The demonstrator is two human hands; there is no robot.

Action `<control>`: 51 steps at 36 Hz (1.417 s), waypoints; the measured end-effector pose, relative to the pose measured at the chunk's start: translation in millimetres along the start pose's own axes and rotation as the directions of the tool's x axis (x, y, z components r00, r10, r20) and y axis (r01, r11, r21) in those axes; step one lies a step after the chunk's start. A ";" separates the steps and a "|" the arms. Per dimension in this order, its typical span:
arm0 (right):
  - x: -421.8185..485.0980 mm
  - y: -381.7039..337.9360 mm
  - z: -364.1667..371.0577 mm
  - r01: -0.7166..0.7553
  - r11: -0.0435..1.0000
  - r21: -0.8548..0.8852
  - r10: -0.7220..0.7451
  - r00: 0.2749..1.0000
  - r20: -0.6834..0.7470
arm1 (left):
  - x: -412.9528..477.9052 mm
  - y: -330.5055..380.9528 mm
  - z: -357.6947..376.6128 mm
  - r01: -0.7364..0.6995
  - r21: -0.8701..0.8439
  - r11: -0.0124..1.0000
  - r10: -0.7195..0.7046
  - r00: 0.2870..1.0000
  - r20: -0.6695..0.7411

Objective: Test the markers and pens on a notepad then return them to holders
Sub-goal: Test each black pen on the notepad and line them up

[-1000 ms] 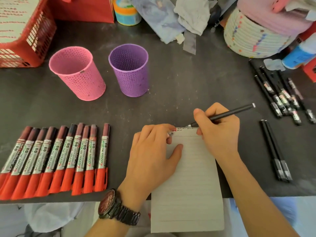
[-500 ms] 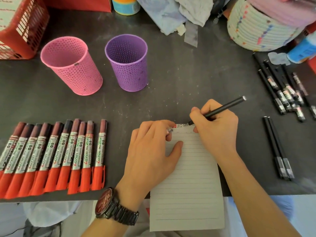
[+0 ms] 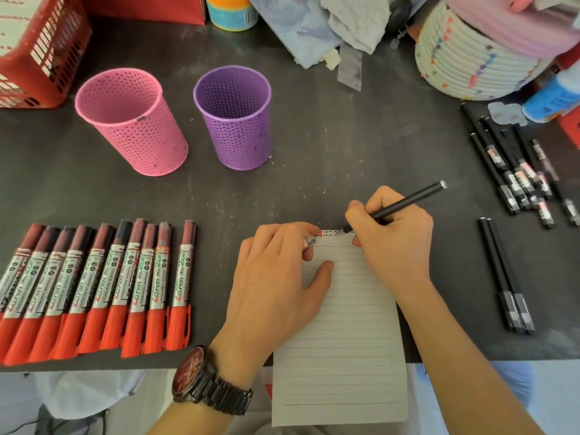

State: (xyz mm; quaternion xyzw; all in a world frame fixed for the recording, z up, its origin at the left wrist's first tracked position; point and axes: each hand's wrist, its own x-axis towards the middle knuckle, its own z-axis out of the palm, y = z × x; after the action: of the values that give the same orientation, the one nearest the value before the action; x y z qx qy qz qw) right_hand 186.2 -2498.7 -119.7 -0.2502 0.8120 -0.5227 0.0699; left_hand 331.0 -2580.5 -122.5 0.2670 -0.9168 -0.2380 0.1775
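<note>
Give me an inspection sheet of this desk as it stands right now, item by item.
Surface: dark tabletop, dusted with pale specks.
Job's things: notepad overhangs the near edge; red markers in a row at left; pink holder and purple holder upright; black pens lie at right.
Clutter: red basket, woven basket, crumpled cloth along the far edge.
Grippers: right hand grips a black pen, tip at the notepad's top; left hand rests on the notepad, a small silvery piece at its fingertips, grip unclear.
Cables: nothing seen.
Surroundings: wristwatch on the left wrist.
</note>
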 end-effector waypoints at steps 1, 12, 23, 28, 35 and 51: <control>-0.1 0.2 0.1 0.003 1.000 0.000 -0.003 1.000 -0.003 | 0.0 0.2 0.1 0.002 0.004 1.000 -0.002 1.000 -0.003; -0.8 -0.6 -0.3 0.010 1.000 -0.002 -0.010 1.000 -0.013 | 0.1 0.7 -0.8 -0.002 -0.003 1.000 0.002 1.000 -0.009; -0.9 0.5 -0.5 0.015 1.000 0.000 -0.015 1.000 -0.018 | -0.5 -0.4 -0.9 -0.009 -0.027 1.000 0.008 1.000 -0.014; -0.8 0.9 -0.9 0.015 1.000 -0.002 -0.015 1.000 -0.019 | -0.6 -0.5 -0.8 -0.007 -0.030 1.000 0.006 1.000 -0.014; -1.1 0.8 -1.0 0.021 1.000 -0.012 -0.021 1.000 -0.021 | -0.7 -1.1 0.0 -0.004 -0.021 1.000 0.004 1.000 -0.015; 2.7 -1.4 -8.6 -0.049 0.974 0.220 0.078 0.989 -0.126 | -2.8 -1.3 -0.7 0.023 -0.027 0.999 -0.023 1.000 -0.006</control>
State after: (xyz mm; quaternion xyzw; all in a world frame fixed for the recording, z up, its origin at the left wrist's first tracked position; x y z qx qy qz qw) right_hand 181.1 -2493.5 -114.2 -0.1795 0.7607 -0.6210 0.0587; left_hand 334.0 -2580.1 -123.2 0.2761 -0.9098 -0.2515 0.1812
